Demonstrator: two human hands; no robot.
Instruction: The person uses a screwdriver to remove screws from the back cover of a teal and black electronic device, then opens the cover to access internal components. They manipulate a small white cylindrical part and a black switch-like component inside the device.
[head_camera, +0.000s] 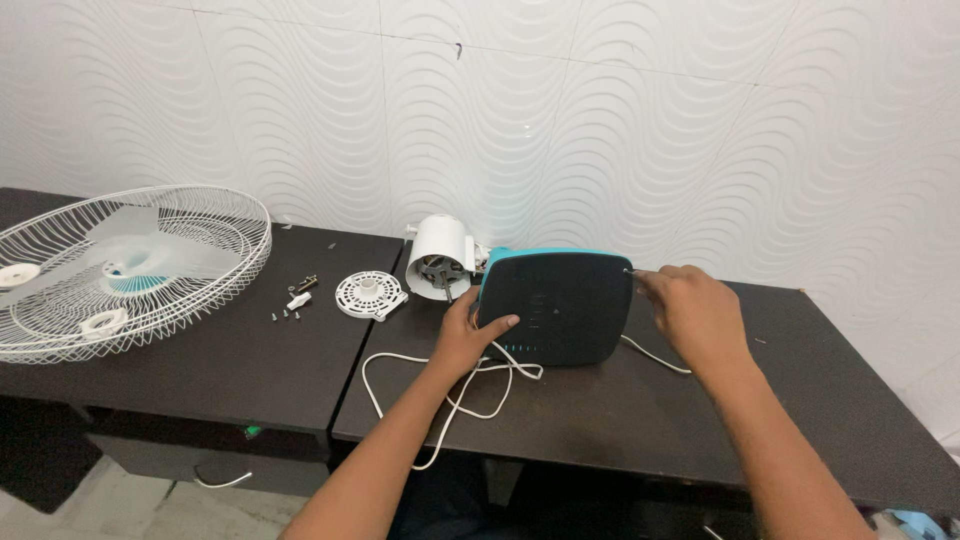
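A dark fan base with a teal rim (556, 305) stands tilted on its edge on the dark table (640, 410), its underside facing me. My left hand (468, 335) grips its left side, thumb across the underside. My right hand (692, 310) is closed at the base's upper right corner, pinching what looks like a thin tool or screw; I cannot tell which. Behind the base sits the white fan motor housing (440, 255). A white power cord (450, 390) loops over the table in front of the base.
On the left table lies a white wire fan guard (130, 265) with the pale blade inside it. A round white slotted plastic part (368, 295) and a few loose screws (293, 300) lie between the guard and the motor. A wavy white wall stands behind.
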